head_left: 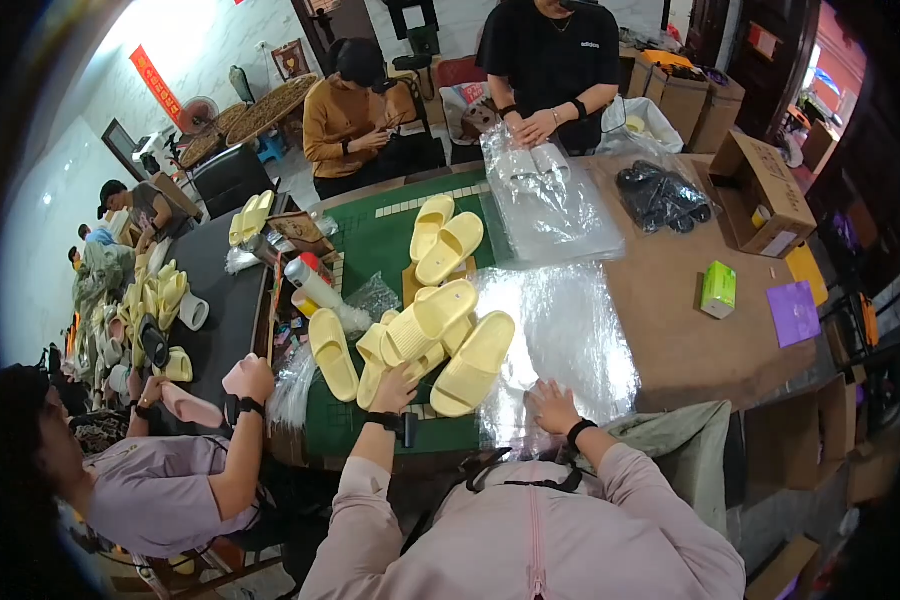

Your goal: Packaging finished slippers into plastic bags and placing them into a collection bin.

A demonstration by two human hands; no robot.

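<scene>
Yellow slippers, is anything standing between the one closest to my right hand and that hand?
Nothing visible stands in the way: only flat, shiny clear plastic lies between your right hand and the closest yellow slipper. Your left hand is on that slipper's other side.

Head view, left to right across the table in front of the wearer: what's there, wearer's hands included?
Yellow slipper → left hand → another yellow slipper → right hand → green box → purple sheet.
</scene>
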